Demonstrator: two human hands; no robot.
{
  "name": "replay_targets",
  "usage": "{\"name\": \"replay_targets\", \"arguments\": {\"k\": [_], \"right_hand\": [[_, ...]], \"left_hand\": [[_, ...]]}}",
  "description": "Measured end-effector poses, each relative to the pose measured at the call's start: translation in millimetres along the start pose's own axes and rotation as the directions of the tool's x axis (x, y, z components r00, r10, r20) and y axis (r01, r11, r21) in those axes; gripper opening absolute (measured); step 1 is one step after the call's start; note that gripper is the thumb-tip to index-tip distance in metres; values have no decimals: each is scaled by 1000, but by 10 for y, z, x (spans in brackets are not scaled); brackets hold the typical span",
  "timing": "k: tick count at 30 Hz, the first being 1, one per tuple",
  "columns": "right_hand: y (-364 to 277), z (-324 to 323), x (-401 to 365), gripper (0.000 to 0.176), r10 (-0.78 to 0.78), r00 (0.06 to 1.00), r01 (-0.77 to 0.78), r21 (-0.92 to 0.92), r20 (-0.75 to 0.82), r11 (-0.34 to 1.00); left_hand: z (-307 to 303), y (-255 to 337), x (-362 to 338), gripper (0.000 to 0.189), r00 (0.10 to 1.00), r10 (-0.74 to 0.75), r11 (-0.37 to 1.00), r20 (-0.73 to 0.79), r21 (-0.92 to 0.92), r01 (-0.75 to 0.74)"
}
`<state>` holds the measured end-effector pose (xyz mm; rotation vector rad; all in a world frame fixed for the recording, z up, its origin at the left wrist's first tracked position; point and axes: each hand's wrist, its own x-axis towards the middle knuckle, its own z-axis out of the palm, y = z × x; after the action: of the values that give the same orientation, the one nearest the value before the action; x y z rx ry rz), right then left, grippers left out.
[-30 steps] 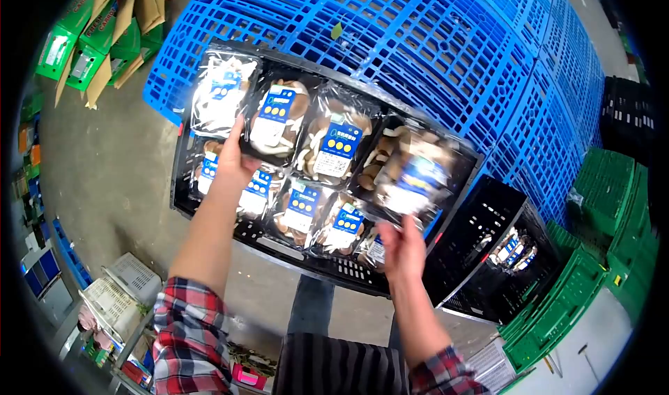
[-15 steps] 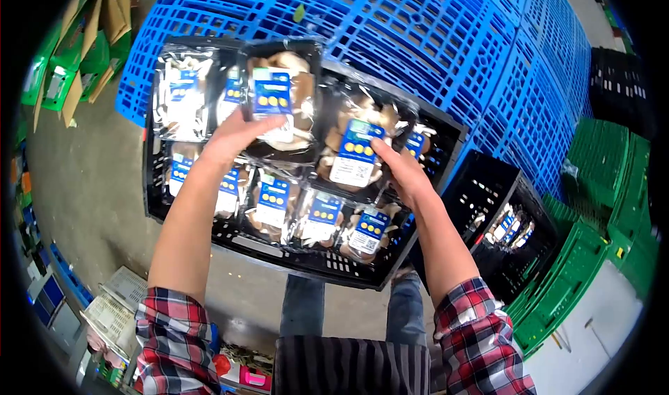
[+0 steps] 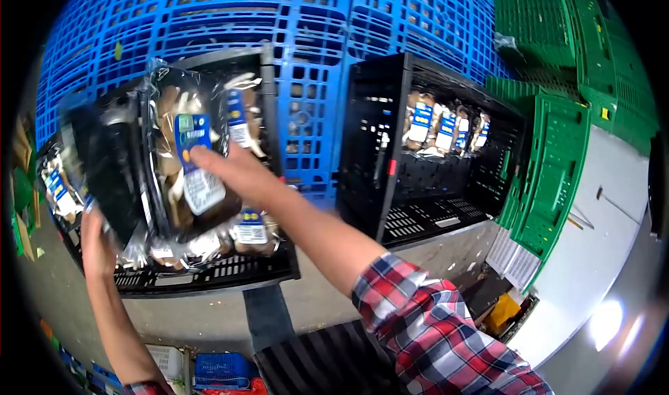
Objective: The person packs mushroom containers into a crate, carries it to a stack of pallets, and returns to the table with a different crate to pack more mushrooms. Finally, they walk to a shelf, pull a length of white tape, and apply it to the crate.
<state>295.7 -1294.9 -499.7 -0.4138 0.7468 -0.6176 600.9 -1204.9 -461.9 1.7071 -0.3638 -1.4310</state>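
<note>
your right hand [image 3: 239,174], part-closed, pinches the mushroom pack [image 3: 198,189]; your left hand [image 3: 98,245], part-curled, holds the dark pack [image 3: 106,165]. pinch both lightly, clear of the crate's near edge [image 3: 233,275].

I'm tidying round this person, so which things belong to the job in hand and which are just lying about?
In the job, apparently:
- right hand, holding mushroom pack
- left hand, at tilted dark tray
- left black crate
- right black crate, with packs inside

Probably lying about:
- stacked green crates
- blue basket
- leaf
</note>
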Motion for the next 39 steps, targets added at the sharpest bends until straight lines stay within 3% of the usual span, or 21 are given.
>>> {"name": "replay_targets", "arguments": {"k": [2, 3, 4, 5, 8, 9, 10, 12, 13, 15, 17, 20, 21, 22, 23, 25, 28, 33, 35, 37, 39], "right_hand": [[-178, 0, -387, 39, 71, 997, -74, 150, 31, 986], [-296, -91, -594, 39, 35, 999, -35, -24, -13, 999], [-509, -203, -868, 35, 90, 996, -90, -1, 18, 996], [-656, -371, -1150, 35, 131, 990, -134, -45, -62, 990], [-650, -1418, -2147, 43, 38, 998, -21, 274, -57, 962], [-937, -1585, -2469, 42, 101, 973, -45, 255, -209, 966], [-1222, -1760, -2781, 45, 107, 901, -129, -25, -420, 991], [-1617, -2012, -3228, 49, 55, 919, -21, 91, -390, 996], [-1740, -2299, -3449, 49, 181, 870, -218, -28, -458, 976], [-1651, -2911, -3677, 44, 177, 871, -229, -59, -458, 972], [-1557, -3358, -3664, 38, 244, 849, -327, -102, -468, 940], [-1101, -3719, -3139, 36, 226, 824, -396, -243, -519, 886], [-848, -3845, -2952, 38, 174, 814, -448, -409, -553, 795], [-504, -3990, -2812, 45, 86, 838, -463, -619, -539, 634], [-339, -3906, -2682, 43, -43, 798, -555, -761, -601, 334], [-526, -3681, -2718, 36, -85, 794, -521, -745, -602, 416], [-490, -3861, -3092, 33, -418, 835, -277, -930, -357, 241], [-1054, -4442, -3657, 31, -184, 676, -471, -610, -714, 637], [-965, -4584, -3595, 31, -218, 693, -553, -700, -688, 451], [-546, -4465, -3252, 30, 33, 721, -398, -375, -692, 837], [-99, -4347, -2834, 29, -132, 864, -429, -848, -486, 310]], "left_hand": [[58, 30, -309, 51, 999, 3, 973, 51, -230, 9], [255, 78, -459, 52, 997, 5, 971, 75, -240, 14], [490, 117, -611, 52, 994, -2, 974, 110, -225, 27], [764, 147, -747, 52, 988, -21, 980, 152, -193, 51], [1935, 128, -1069, 53, 924, -142, 988, 354, -9, 155], [2345, 72, -1154, 53, 875, -197, 980, 442, 76, 182], [2742, -21, -1245, 53, 808, -250, 968, 533, 162, 192], [3507, -287, -1472, 54, 674, -334, 941, 659, 275, 197], [3838, -455, -1613, 54, 647, -364, 931, 670, 278, 236], [4330, -810, -1856, 55, 753, -386, 918, 533, 139, 372], [4577, -1401, -1917, 58, 838, -316, 932, 445, 314, 184], [4757, -2122, -1806, 60, 960, -217, 925, 176, 353, 144], [4809, -2210, -1733, 55, 987, -162, 852, 20, 508, 130], [4802, -2362, -1630, 52, 977, -209, 879, -52, 429, 211], [4762, -2520, -1535, 49, 958, -261, 896, -118, 340, 286], [4708, -2676, -1454, 43, 980, -167, 943, -108, 274, 191], [4771, -2405, -1630, 44, 973, -159, 949, -167, 244, 197], [4709, -2067, -1975, 39, 984, -169, 974, -50, 146, 174], [4646, -2036, -2030, 35, 976, -218, 961, 0, 177, 214], [4621, -2065, -2042, 35, 972, -235, 955, 15, 190, 228], [4687, -2094, -2031, 36, 971, -236, 955, 32, 192, 226]]}}
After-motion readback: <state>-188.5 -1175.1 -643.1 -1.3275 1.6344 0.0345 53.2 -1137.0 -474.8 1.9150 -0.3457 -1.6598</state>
